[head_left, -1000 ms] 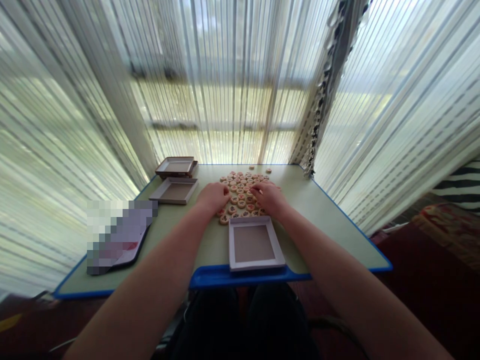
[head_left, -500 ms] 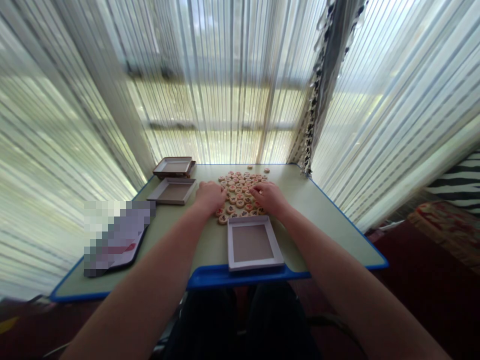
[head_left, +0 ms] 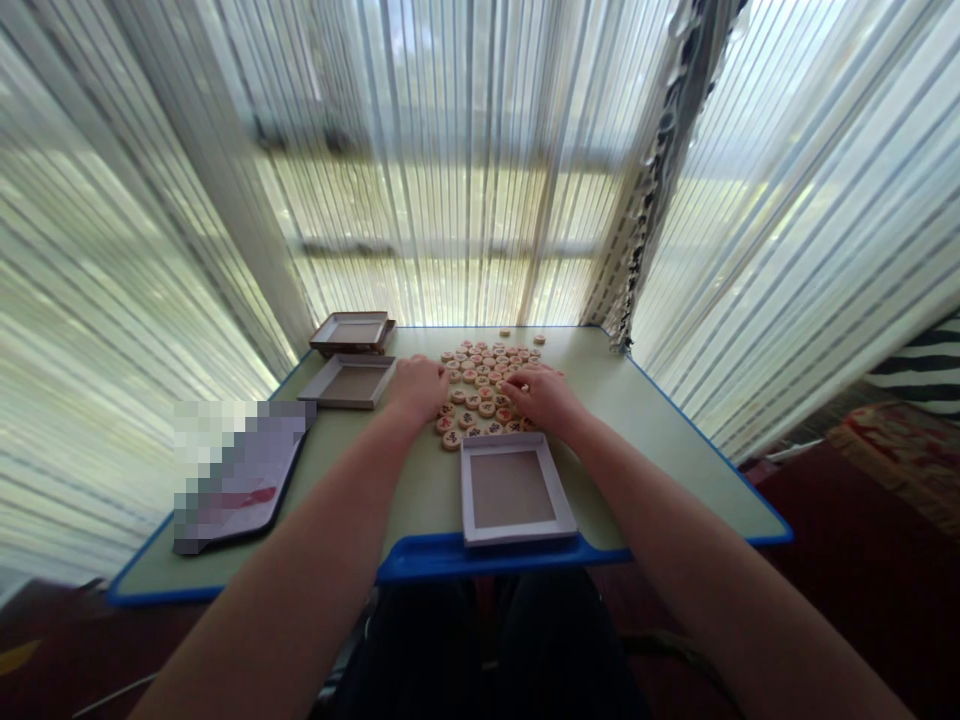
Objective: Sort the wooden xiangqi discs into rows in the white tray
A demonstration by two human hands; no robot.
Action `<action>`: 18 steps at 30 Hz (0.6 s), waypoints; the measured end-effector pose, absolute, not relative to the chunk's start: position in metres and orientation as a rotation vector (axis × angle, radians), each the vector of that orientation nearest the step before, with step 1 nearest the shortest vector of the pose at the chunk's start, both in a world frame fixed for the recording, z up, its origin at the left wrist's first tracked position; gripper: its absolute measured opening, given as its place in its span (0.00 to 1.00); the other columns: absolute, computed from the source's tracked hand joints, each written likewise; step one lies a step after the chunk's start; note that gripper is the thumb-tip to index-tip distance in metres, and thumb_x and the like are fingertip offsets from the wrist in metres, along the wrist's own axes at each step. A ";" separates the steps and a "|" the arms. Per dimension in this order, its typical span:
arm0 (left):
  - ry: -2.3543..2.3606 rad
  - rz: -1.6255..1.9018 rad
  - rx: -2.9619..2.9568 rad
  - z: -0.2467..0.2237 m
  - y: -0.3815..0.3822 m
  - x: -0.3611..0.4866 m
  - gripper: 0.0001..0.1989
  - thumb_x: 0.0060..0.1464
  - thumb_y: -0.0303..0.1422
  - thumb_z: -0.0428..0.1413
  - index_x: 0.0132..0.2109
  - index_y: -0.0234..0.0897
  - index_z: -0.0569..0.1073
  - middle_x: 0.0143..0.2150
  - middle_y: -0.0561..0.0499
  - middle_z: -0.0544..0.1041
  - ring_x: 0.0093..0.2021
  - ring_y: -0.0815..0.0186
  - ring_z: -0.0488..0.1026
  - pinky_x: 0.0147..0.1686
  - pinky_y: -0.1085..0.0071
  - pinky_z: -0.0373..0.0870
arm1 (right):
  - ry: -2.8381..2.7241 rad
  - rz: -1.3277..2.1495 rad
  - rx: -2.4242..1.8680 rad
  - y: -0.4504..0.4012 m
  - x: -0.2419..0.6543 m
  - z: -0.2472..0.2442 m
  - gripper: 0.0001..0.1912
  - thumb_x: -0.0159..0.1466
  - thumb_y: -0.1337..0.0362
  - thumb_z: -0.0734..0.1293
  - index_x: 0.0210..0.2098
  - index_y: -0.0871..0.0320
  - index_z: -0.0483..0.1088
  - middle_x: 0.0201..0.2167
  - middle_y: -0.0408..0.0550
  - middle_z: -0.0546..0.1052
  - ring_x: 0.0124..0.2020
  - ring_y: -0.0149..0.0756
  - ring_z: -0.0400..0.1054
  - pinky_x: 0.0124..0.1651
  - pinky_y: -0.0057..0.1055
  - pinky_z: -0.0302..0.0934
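Round wooden Chinese chess pieces [head_left: 486, 407] with red and black characters lie spread in a loose cluster on the table. At the cluster's left edge is my left hand [head_left: 420, 388], its fingers curled; whatever is in them is hidden. My right hand [head_left: 543, 394] reaches in from the right, thumb and fingers brought together against a piece in the middle of the cluster. An open, shallow white box [head_left: 511, 488] with a grey-brown bottom lies just in front of the pieces, between my forearms.
A second shallow box [head_left: 351, 382] is left of my left hand, with a stack of box parts [head_left: 351, 330] behind it. A blurred-out tablet-like thing [head_left: 259, 490] lies at the left edge. Two loose pieces sit near the far edge, before a curtain [head_left: 450, 200].
My left hand has shifted slightly away from the pieces, and a small gap has opened among them near the middle. My right hand stays at the cluster. The view has turned slightly.
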State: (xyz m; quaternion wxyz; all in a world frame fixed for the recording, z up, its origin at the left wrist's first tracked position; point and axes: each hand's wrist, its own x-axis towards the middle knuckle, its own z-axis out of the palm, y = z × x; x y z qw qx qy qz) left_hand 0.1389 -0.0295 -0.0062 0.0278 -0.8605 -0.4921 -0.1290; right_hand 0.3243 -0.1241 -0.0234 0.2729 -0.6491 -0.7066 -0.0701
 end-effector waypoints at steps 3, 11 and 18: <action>-1.661 -0.271 -2.715 -0.001 -0.024 0.128 0.17 0.48 0.38 0.47 0.37 0.36 0.76 0.36 0.43 0.76 0.36 0.61 0.71 0.35 0.72 0.65 | -1.900 -0.173 -1.747 -0.125 0.324 -0.023 0.14 0.60 0.58 0.59 0.30 0.58 0.73 0.31 0.48 0.75 0.35 0.34 0.64 0.41 0.28 0.54; -1.810 -0.063 -2.829 0.012 -0.032 0.118 0.16 0.41 0.27 0.52 0.41 0.33 0.74 0.38 0.46 0.77 0.33 0.65 0.72 0.31 0.76 0.65 | -2.047 -0.101 -1.591 -0.136 0.317 -0.013 0.10 0.58 0.61 0.62 0.31 0.56 0.74 0.30 0.47 0.74 0.37 0.35 0.63 0.42 0.29 0.54; -1.711 -0.008 -2.877 0.022 -0.039 0.112 0.14 0.39 0.27 0.53 0.36 0.36 0.75 0.34 0.49 0.77 0.32 0.65 0.71 0.28 0.76 0.63 | -2.085 -0.120 -1.558 -0.137 0.320 -0.015 0.10 0.58 0.62 0.61 0.30 0.57 0.74 0.28 0.47 0.73 0.36 0.34 0.63 0.42 0.29 0.54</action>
